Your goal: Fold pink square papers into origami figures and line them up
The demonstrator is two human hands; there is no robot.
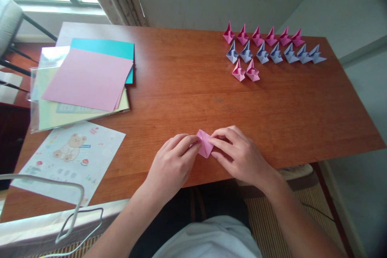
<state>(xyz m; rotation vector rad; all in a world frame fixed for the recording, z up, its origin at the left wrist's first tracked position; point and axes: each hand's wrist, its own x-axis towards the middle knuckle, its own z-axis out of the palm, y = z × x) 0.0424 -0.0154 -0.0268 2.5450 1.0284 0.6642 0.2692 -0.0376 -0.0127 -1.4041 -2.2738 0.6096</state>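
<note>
A small folded piece of pink paper [205, 143] lies on the wooden table [187, 80] near its front edge. My left hand [173, 161] pinches its left side with curled fingers. My right hand [238, 153] presses and pinches its right side. Both hands rest on the tabletop around the paper, which shows only between the fingertips.
Several finished folded paper figures, pink [260, 36] and blue [275, 53], stand in rows at the back right. A stack of coloured sheets [87, 78] lies at the left, with a bear-printed sheet [71, 157] in front. A wire frame [72, 209] sits at the lower left.
</note>
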